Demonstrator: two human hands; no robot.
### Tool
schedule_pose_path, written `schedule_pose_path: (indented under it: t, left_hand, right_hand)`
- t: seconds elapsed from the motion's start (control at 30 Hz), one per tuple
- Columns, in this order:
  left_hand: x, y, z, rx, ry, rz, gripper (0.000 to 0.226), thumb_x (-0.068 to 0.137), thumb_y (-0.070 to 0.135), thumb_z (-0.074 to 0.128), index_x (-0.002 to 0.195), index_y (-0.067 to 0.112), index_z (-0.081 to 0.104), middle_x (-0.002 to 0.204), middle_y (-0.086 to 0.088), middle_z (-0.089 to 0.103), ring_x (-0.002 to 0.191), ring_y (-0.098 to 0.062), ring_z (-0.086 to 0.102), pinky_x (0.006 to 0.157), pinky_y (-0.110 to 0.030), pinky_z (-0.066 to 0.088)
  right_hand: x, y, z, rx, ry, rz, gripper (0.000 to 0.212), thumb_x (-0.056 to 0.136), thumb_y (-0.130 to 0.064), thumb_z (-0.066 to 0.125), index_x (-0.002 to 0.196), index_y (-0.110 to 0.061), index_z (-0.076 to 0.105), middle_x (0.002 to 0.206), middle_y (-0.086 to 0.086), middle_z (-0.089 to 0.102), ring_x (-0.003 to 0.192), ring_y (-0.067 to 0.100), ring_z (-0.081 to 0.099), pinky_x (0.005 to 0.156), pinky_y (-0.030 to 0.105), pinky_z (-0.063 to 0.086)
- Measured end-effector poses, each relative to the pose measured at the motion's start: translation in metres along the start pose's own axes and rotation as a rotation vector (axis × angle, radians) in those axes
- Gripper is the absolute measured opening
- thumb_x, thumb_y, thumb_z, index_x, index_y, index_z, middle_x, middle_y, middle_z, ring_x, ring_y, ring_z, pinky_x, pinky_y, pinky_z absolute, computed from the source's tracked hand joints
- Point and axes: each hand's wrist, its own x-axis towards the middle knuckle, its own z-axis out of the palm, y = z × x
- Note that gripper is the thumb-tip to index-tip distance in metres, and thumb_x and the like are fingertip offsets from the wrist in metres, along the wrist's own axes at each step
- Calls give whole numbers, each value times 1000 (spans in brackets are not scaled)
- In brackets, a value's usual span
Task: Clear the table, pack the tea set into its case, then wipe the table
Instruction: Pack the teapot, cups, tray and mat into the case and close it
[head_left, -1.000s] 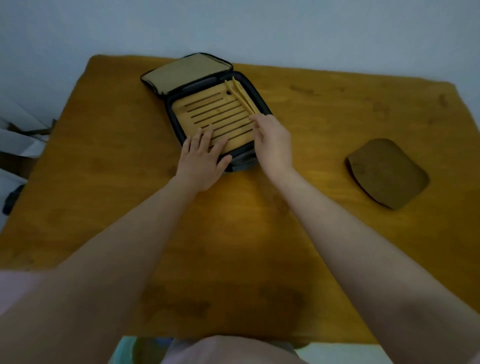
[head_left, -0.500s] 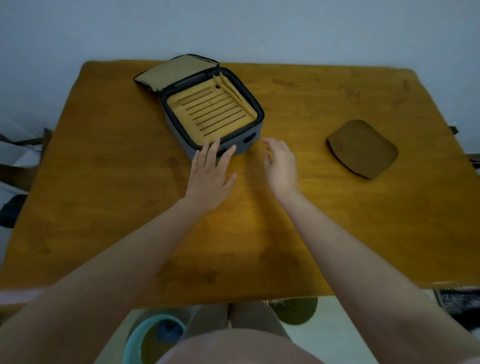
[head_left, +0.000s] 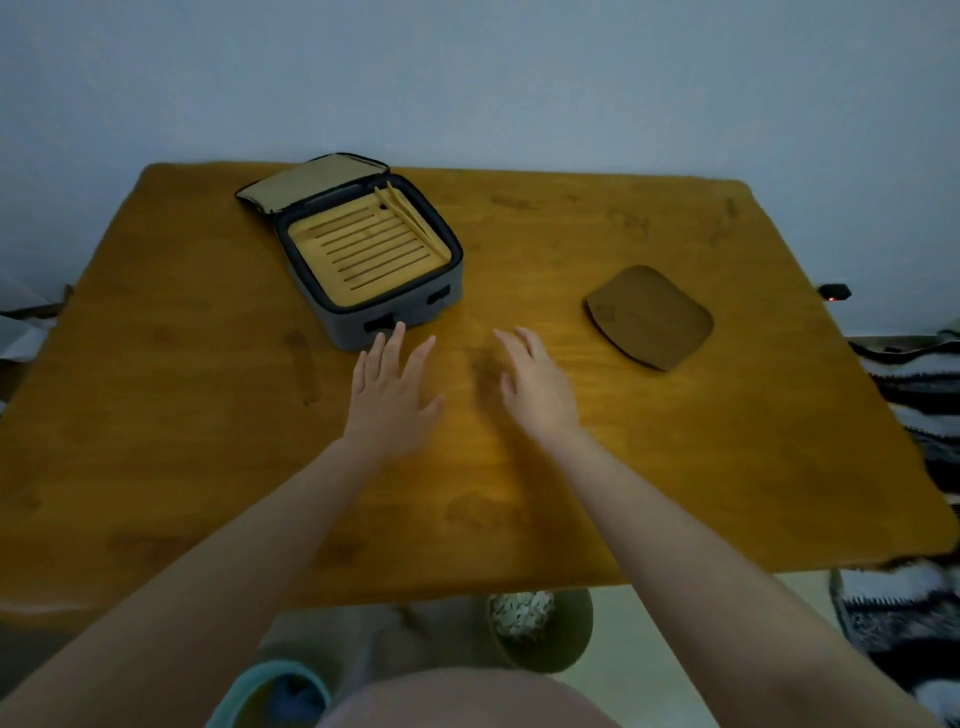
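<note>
Left hand (head_left: 389, 387) is open and flat, fingers spread, holding nothing; its fingertips (head_left: 397, 328) are right at the front wall of the case (head_left: 349, 332), contact or not we cannot tell. Right hand (head_left: 537, 387) is also empty, fingers relaxed, over bare table (head_left: 675, 441) between the case and the brown pad (head_left: 649, 317). The case sits far-left on the table with its lid (head_left: 311, 182) folded back. The slatted bamboo tray (head_left: 363, 254) is seated inside, and a pair of bamboo tongs (head_left: 410, 215) lies along the tray's right edge. Main risk as we see it: the tongs look loose and slightly proud of the tray, so swinging the lid over could pinch them or stop the zip short. Forcing the zip then strains it or snaps the bamboo. Second risk: lifting or sliding the case while it is unzipped, since a tilt would tip the tray and tongs out. Third: the brown pad is well apart from the case and we cannot tell whether it is the wiping cloth or part of the set, so it may get packed or left out wrongly. Dark blotches mark the tabletop, and wiping around a case that is not moved leaves its footprint uncleaned.
</note>
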Motion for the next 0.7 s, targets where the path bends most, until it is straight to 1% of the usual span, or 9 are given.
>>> schedule_pose_path:
  t: [0.07,0.1,0.2,0.37,0.5,0.63,0.7]
  left_hand:
    - [-4,21,4,-39,-26,-58,70,96,50,43,153,35,5,161,-2,-13,148,-25,-14,119,-44,-6]
    - [-6,34,7,-50,-28,-74,70,96,50,43,153,35,5,161,-2,-13,148,-25,-13,119,-44,-6]
    - [-10,69,18,-55,-15,-76,71,96,49,45,153,35,5,161,-3,-13,148,-26,-12,118,-44,-6]
    - [-10,113,29,-84,-37,-76,75,95,41,51,153,35,4,161,-3,-14,148,-26,-13,118,-44,-6]
    - [-1,132,35,-78,-68,-47,77,95,39,52,153,35,2,161,-4,-15,148,-27,-12,119,-44,-3]
    - [14,154,38,-102,-121,-44,76,95,39,51,152,37,0,161,-3,-15,148,-25,-10,119,-43,-2]
    - [16,160,39,-128,-176,-54,76,96,38,50,152,38,0,161,-2,-15,149,-25,-8,118,-43,-1]
  right_hand:
    - [-8,15,-11,-19,-14,-22,58,93,-9,52,148,-21,36,153,9,33,119,27,54,89,37,50]
    - [-14,24,-16,-42,-17,-32,59,94,-10,52,149,-21,35,153,10,34,126,28,50,95,39,47]
    - [-24,49,-31,-120,-31,-56,59,94,-13,51,150,-20,33,152,11,36,134,28,41,105,41,38]
    - [-35,84,-47,-143,-65,-16,59,93,-16,52,150,-21,32,150,9,38,135,27,39,110,44,34]
    - [-33,103,-52,-164,-93,38,59,94,-20,52,150,-24,30,150,7,37,136,25,37,112,44,32]
    - [-25,123,-59,-186,-149,71,59,95,-22,52,150,-25,29,153,7,33,138,26,34,113,46,29]
    - [-23,130,-61,-197,-162,96,57,96,-22,52,149,-26,32,155,7,31,139,27,33,115,46,27]
